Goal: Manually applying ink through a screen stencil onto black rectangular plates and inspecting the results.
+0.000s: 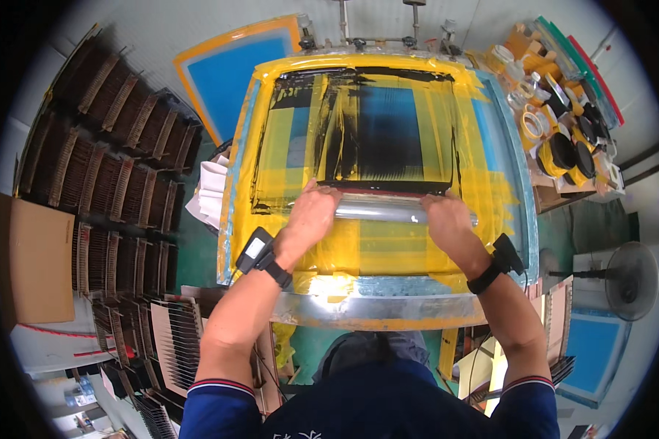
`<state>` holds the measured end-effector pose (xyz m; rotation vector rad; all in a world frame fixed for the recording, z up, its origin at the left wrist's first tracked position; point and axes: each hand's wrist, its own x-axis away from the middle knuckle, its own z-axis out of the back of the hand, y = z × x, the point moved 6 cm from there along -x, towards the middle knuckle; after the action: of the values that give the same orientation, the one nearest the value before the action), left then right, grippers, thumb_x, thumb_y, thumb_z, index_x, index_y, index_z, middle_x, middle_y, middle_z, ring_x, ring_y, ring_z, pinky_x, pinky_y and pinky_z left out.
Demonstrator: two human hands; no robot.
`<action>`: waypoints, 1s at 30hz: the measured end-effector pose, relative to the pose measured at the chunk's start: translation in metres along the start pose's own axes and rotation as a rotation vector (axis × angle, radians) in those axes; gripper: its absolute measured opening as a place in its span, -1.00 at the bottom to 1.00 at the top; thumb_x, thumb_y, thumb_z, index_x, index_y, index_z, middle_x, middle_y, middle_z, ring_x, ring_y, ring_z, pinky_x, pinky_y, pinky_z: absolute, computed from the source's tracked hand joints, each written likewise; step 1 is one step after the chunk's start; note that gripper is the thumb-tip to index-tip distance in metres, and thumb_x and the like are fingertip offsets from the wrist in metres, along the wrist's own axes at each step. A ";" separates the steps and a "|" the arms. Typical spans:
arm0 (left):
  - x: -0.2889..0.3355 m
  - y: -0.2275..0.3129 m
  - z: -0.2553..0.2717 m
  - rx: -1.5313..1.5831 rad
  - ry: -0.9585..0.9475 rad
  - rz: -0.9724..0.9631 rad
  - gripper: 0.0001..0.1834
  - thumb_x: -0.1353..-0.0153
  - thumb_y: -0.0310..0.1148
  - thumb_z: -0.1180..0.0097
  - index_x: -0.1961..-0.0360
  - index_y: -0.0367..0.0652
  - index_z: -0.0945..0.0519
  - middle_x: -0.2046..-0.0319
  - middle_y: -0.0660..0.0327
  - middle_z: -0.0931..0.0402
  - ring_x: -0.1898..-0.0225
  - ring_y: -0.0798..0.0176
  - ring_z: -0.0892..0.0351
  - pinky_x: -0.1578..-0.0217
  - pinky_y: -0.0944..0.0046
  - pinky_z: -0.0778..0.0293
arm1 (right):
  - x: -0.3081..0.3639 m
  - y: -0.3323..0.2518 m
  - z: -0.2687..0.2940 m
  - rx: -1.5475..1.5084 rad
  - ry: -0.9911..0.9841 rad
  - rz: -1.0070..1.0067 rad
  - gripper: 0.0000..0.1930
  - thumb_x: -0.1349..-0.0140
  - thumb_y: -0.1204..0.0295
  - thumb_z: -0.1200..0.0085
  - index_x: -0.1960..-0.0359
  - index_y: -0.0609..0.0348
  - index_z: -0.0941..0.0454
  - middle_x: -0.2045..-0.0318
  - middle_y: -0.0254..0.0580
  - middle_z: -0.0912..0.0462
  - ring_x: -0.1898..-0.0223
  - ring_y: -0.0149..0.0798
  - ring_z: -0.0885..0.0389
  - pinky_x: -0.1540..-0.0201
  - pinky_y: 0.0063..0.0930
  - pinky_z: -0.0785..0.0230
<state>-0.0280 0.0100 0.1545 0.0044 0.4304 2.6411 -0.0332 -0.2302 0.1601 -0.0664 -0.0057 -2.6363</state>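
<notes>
Both of my hands are closed on a long squeegee (377,210) with a metallic handle and a reddish blade edge. My left hand (313,214) grips its left end and my right hand (447,217) its right end. The squeegee lies across a screen printing frame (531,219), whose mesh is bordered with yellow tape (483,234). Black ink (344,139) is smeared over the mesh beyond the squeegee, with a dark line along the blade. Bluish and yellowish patches show through there. My fingertips are partly hidden behind the squeegee.
Dark drying racks (102,168) fill the left side, with a cardboard sheet (42,260) near them. A blue screen with an orange border (241,80) leans at the back left. Tape rolls and ink tubs (561,151) crowd a table at right. A fan (632,280) stands nearer, on the right.
</notes>
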 end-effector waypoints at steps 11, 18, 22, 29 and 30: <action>-0.033 -0.013 -0.007 -0.086 0.046 -0.082 -0.70 0.07 -0.71 0.02 0.25 -0.37 -0.56 0.19 -0.11 -0.60 0.05 -0.12 -0.56 -0.22 -0.07 -0.30 | -0.030 0.011 -0.021 0.066 0.110 0.023 -0.79 -0.07 0.54 -0.03 0.23 0.19 -0.57 0.17 -0.10 -0.66 0.08 -0.14 -0.64 -0.10 -0.37 -0.38; -0.084 -0.035 -0.003 -0.194 0.039 -0.095 -0.83 -0.01 -0.62 0.02 0.40 -0.31 -0.61 0.35 -0.06 -0.62 0.19 -0.02 -0.63 -0.16 0.04 -0.37 | -0.082 0.041 -0.016 0.020 -0.005 -0.046 -0.80 -0.03 0.60 -0.04 0.29 0.14 -0.59 0.24 -0.13 -0.67 0.13 -0.12 -0.64 0.06 -0.31 -0.47; -0.121 -0.057 -0.003 -0.162 0.035 -0.070 -0.87 0.03 -0.62 -0.02 0.48 -0.30 -0.62 0.42 -0.10 -0.61 0.25 -0.08 -0.63 -0.12 0.01 -0.39 | -0.119 0.064 -0.013 0.030 0.001 -0.065 -0.86 -0.09 0.55 -0.05 0.33 0.10 -0.63 0.35 -0.11 -0.69 0.26 -0.07 -0.69 0.18 -0.25 -0.53; -0.185 -0.085 0.006 -0.181 -0.031 0.054 -0.83 0.01 -0.60 -0.06 0.43 -0.23 -0.68 0.44 -0.11 -0.62 0.28 -0.13 -0.60 0.03 0.04 -0.48 | -0.185 0.105 -0.004 -0.072 0.071 -0.012 -0.87 -0.04 0.56 -0.08 0.37 0.16 -0.64 0.43 0.05 -0.65 0.29 0.09 -0.65 0.19 -0.12 -0.50; -0.191 -0.088 0.004 -0.209 -0.118 0.077 -0.74 0.04 -0.63 -0.07 0.30 -0.19 -0.68 0.38 -0.09 -0.63 0.22 -0.15 -0.58 0.08 0.02 -0.51 | -0.190 0.109 -0.005 -0.078 0.037 -0.011 -0.78 -0.05 0.56 -0.07 0.24 0.13 -0.63 0.40 0.06 -0.66 0.27 0.10 -0.65 0.16 -0.11 -0.50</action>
<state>0.1816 0.0009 0.1448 0.1123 0.1160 2.7316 0.1853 -0.2336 0.1453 -0.0437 0.1094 -2.6474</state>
